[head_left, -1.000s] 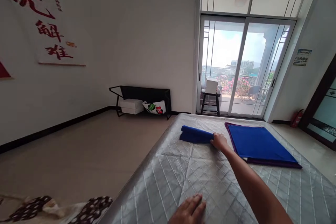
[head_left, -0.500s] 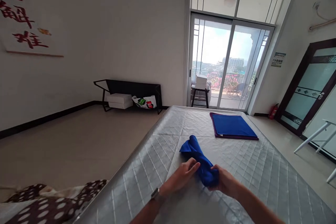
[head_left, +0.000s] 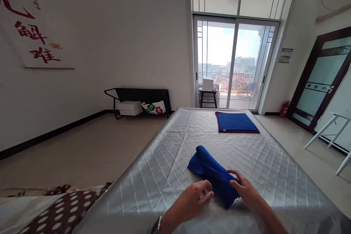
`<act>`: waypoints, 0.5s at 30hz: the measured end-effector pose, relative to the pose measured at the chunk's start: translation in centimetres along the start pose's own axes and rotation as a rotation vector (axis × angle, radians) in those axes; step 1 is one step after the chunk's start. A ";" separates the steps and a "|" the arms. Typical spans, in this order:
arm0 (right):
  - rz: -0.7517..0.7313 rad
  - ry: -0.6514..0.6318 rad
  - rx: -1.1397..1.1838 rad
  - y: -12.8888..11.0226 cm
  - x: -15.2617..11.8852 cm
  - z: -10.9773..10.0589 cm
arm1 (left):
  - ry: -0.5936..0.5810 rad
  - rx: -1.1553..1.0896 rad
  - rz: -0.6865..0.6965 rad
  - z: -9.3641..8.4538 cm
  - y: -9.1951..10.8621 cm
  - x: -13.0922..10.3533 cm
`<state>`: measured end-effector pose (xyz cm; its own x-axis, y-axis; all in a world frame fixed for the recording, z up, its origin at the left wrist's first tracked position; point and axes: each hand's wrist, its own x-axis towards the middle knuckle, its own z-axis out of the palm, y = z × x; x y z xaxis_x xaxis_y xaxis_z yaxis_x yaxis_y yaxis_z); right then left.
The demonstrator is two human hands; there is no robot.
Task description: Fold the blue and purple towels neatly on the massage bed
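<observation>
A blue cloth point(head_left: 212, 172), loosely rolled or bunched, lies slantwise on the silver quilted cover point(head_left: 153, 175) in front of me. My right hand point(head_left: 242, 186) has its thumb on the cloth's right end, with the fingers curled behind the far edge. Just left of the near edge, my left hand point(head_left: 196, 197) is bent, thumb and fingers apart, holding nothing. Whether its fingertips brush the fabric I cannot tell. Farther back lies a flat stack of folded cloths point(head_left: 237, 122), blue on top with purple edges below.
Brown polka-dot fabric point(head_left: 68, 208) lies at the lower left. Against the wall, a black-framed piece of furniture point(head_left: 142, 95) stands by white boxes point(head_left: 130, 108) and a printed bag point(head_left: 154, 107). A white stool point(head_left: 333, 128) is at the right, near a fire extinguisher point(head_left: 284, 109).
My left hand has come away from the middle of the blue cloth toward me. The cloth looks looser and more spread at its right end, where my right hand stays. The view has shifted slightly.
</observation>
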<state>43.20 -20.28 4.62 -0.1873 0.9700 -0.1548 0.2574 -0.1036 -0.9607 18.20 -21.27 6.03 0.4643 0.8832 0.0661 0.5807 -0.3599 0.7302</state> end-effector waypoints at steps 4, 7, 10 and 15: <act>0.010 0.058 -0.324 -0.6 -1.3 -3.5 | 0.318 0.163 -0.113 -2.6 -3.8 2.6; 0.020 0.107 -0.380 -1.0 -1.9 -4.4 | 0.383 0.247 -0.150 -2.8 -6.5 4.4; -0.002 0.114 -0.416 -1.2 -2.3 -4.1 | 0.333 0.209 -0.110 -1.5 -7.2 5.3; -0.044 0.003 -0.371 -1.2 -3.0 -4.1 | 0.353 -0.143 -0.137 0.2 -7.0 6.2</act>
<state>47.32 -22.19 7.22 -0.2037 0.9724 -0.1140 0.5752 0.0246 -0.8177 17.18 -13.39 1.20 0.1166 0.9780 0.1729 0.5111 -0.2083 0.8339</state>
